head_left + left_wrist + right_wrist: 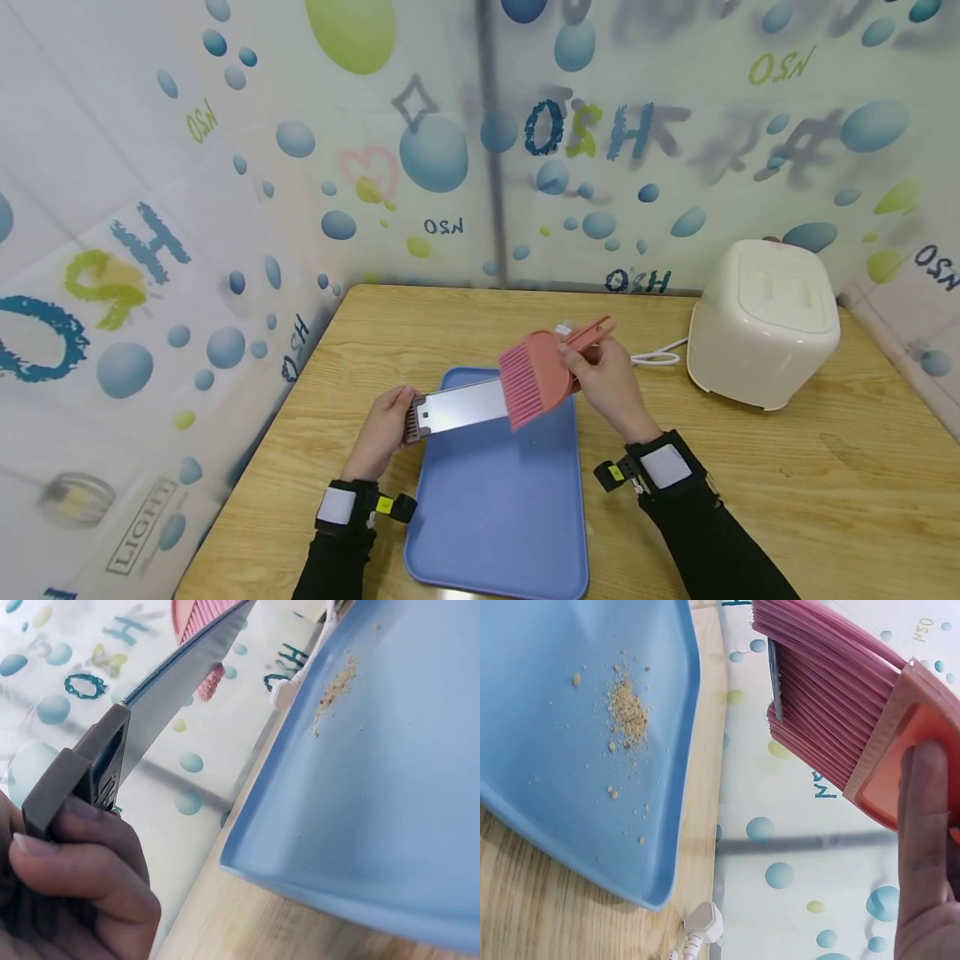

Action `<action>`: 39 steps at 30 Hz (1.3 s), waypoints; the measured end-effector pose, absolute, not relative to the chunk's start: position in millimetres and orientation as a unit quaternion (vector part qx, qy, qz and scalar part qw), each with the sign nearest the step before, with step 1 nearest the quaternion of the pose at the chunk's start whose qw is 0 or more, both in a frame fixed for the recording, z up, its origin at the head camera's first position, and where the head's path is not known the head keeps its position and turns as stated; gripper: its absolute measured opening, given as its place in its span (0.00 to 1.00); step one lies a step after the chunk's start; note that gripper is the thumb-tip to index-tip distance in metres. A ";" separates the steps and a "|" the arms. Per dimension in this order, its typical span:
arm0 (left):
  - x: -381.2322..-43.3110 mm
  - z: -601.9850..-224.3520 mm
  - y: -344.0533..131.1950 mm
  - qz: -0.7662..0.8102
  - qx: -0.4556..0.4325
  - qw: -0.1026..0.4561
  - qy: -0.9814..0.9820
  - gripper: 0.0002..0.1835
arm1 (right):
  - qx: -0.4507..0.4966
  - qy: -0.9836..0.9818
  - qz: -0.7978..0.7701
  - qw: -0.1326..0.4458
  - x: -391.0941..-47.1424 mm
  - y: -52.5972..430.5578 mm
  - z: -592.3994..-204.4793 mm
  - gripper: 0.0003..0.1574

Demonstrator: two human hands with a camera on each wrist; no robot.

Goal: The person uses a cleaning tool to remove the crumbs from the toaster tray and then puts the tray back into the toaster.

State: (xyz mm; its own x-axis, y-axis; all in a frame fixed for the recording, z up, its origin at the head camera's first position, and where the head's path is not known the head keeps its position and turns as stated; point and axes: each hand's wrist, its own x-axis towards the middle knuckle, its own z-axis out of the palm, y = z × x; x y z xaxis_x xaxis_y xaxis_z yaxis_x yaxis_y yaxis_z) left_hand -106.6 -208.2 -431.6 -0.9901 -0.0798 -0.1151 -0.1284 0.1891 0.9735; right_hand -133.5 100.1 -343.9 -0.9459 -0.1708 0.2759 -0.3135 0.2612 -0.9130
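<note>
My left hand [381,433] grips the grey end of a flat metal crumb tray [461,407], raised above a blue tray [498,517]. In my right hand [611,390] is a pink brush [546,371], held by its handle and base. Its bristles [832,690] meet the far end of the crumb tray, whose thin edge sits among them in the right wrist view. Tan crumbs [628,712] lie in a small heap with scattered bits on the blue tray. From the left wrist view, the crumb tray's underside [161,709] tilts over one side.
A cream toaster [765,325] stands at the table's right rear. Its white cord [656,358] lies beside it, and the plug [703,922] rests near the blue tray's far edge. Patterned curtains [420,250] enclose the wooden table [750,483] at the back and sides.
</note>
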 end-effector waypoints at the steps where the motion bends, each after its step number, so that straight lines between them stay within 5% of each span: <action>1: -106.7 -431.6 -208.3 0.633 -0.069 0.020 0.771 0.20 | 0.150 -0.793 0.588 0.062 -133.9 101.0 -343.8 0.19; 21: -108.1 -434.2 -211.8 0.632 -0.064 0.016 0.773 0.20 | 0.154 -0.792 0.585 0.085 -158.7 123.0 -367.4 0.22; 39: -108.3 -435.3 -211.0 0.627 -0.066 0.017 0.776 0.19 | 0.237 -0.741 0.620 0.103 -140.4 88.2 -320.2 0.13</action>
State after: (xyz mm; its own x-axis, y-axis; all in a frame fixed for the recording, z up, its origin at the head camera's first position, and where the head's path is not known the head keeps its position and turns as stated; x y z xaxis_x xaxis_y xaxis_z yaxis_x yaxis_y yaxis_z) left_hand -108.3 -211.0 -435.3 -0.9908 -0.0798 -0.1093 -0.1236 0.2039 0.9712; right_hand -140.4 88.2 -320.2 -0.8668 -0.2222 0.4465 -0.4786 0.1186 -0.8700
